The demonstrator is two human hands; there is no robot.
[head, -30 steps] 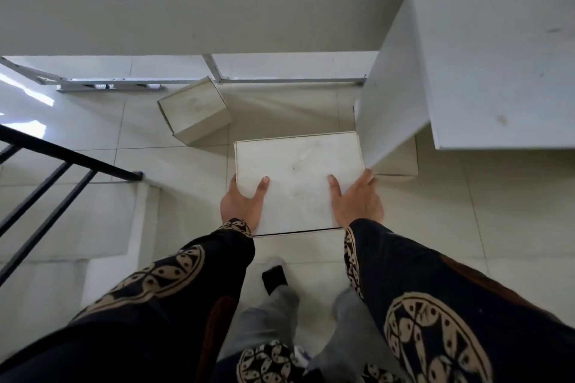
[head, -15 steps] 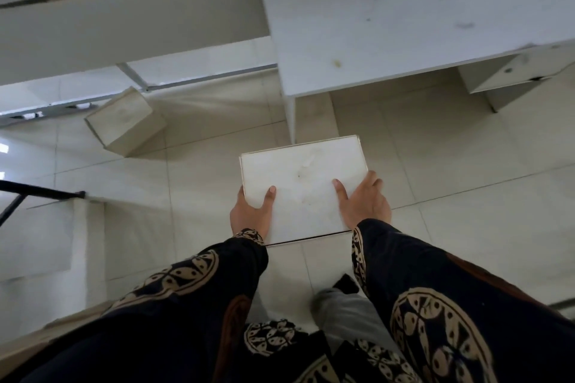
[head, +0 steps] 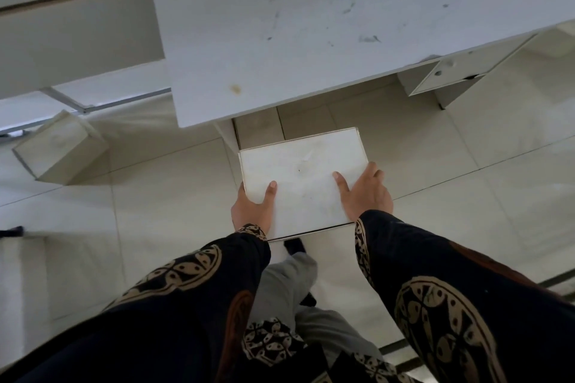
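Note:
I carry a flat white rectangular box (head: 303, 172) level in front of me, above the tiled floor. My left hand (head: 252, 207) grips its near left corner, thumb on top and fingers hidden underneath. My right hand (head: 365, 193) holds the near right edge the same way, thumb lying on the lid. The box's far edge lies just short of the front edge of a white table (head: 311, 31). Both arms wear dark sleeves with a gold pattern.
The white table top is scuffed and stained, with a drawer unit (head: 448, 74) under its right end. A second white box (head: 59, 152) lies tilted on the floor at left. Pale floor tiles (head: 466, 196) spread around; my legs and a dark shoe (head: 295, 247) show below.
The view has swung right and forward: the table now fills the top of the frame, and the floor box and the black stair railing slid left, the railing nearly out of view. My grip on the box is unchanged.

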